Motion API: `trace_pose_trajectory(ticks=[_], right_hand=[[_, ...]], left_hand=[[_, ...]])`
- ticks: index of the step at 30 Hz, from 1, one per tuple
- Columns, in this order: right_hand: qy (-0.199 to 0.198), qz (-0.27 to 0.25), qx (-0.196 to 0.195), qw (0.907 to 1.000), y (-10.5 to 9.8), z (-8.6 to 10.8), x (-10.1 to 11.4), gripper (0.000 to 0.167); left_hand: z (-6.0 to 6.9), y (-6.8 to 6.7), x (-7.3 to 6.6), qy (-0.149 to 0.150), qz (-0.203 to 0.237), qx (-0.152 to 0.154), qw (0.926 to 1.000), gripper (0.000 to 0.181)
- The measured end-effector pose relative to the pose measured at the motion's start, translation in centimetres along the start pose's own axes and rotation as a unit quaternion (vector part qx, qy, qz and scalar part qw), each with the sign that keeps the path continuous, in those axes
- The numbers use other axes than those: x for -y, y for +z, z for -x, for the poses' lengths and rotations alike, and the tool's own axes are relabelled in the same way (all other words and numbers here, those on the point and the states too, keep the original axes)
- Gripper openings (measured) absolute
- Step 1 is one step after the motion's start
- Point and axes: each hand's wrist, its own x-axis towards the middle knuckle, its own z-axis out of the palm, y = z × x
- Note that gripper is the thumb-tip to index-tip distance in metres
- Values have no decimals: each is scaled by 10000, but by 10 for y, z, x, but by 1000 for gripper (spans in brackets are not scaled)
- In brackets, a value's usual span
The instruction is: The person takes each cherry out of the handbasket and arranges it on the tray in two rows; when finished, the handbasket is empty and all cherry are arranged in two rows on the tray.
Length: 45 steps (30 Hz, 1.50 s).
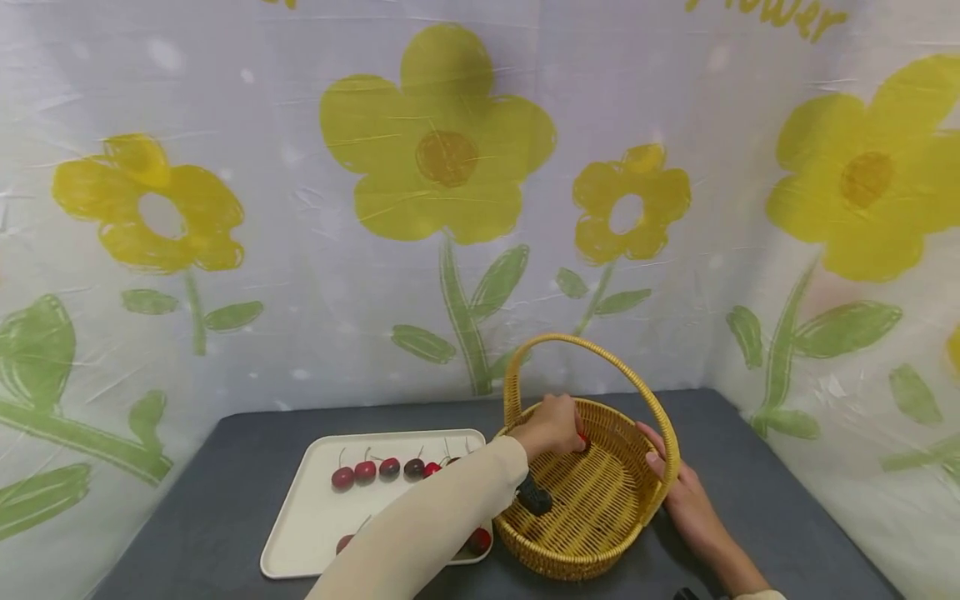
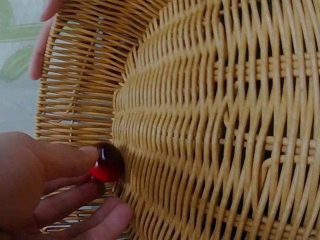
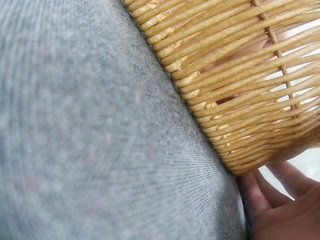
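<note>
My left hand (image 1: 553, 427) reaches inside the yellow wicker basket (image 1: 573, 562). Thumb and fingers pinch a dark red cherry (image 2: 108, 164) low beside the woven wall, as the left wrist view shows. In the head view only part of that cherry (image 1: 583, 442) appears past the hand. Against the outside of the basket's right wall rests my right hand (image 1: 690, 508), its fingers extended along the wicker. The right wrist view shows this hand (image 3: 285, 212) low by the basket's side, close to the grey tabletop.
A white tray (image 1: 300, 525) stands left of the basket, bearing several cherries (image 1: 365, 472) with stems; the left sleeve (image 1: 427, 525) covers part of it. The basket's tall handle (image 1: 592, 348) arches over the left hand. A flower-patterned curtain (image 1: 300, 333) hangs behind the dark grey table (image 1: 225, 483).
</note>
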Motion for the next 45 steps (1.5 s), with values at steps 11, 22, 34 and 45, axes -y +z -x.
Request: trace_pose_trajectory(ticks=[11, 22, 34, 45], right_hand=[[-163, -69, 82, 9998, 2, -4, 1, 55], [-120, -73, 72, 9999, 6, -5, 1, 55], [-196, -196, 210, 9994, 4, -1, -3, 56], [-171, -142, 152, 9996, -1, 2, -2, 58]], left_hand=[[16, -10, -6, 466, -401, 641, 9960, 12], [35, -21, -2, 1062, -342, 583, 9920, 24], [112, -59, 17, 1538, 1227, 134, 9804, 30], [196, -59, 66, 2028, 2174, -943, 9501, 22]])
